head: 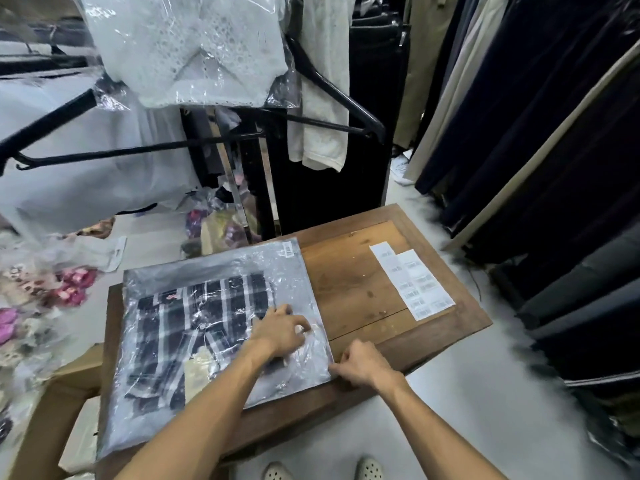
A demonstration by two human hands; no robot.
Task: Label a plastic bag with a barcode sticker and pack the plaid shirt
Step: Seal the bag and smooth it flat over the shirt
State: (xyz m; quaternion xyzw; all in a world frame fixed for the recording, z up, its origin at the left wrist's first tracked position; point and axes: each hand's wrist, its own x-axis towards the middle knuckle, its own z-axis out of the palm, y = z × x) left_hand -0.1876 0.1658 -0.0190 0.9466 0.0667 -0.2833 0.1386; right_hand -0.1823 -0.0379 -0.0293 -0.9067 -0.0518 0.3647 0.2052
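A clear plastic bag [291,282] lies flat on the wooden table [360,271], with the dark plaid shirt [194,327] folded inside it. A barcode sticker [288,248] sits on the bag's far right corner. My left hand [282,329] presses down on the bag over the shirt's right edge, fingers spread. My right hand [360,367] pinches the bag's near right edge at the corner. Two sheets of barcode stickers [414,282] lie on the table to the right, apart from both hands.
A rack with black hangers [332,84] and a bagged white garment [194,46] stands behind the table. Dark trousers [540,140] hang along the right. Bagged floral clothes [45,292] and a cardboard box [52,424] lie on the left floor.
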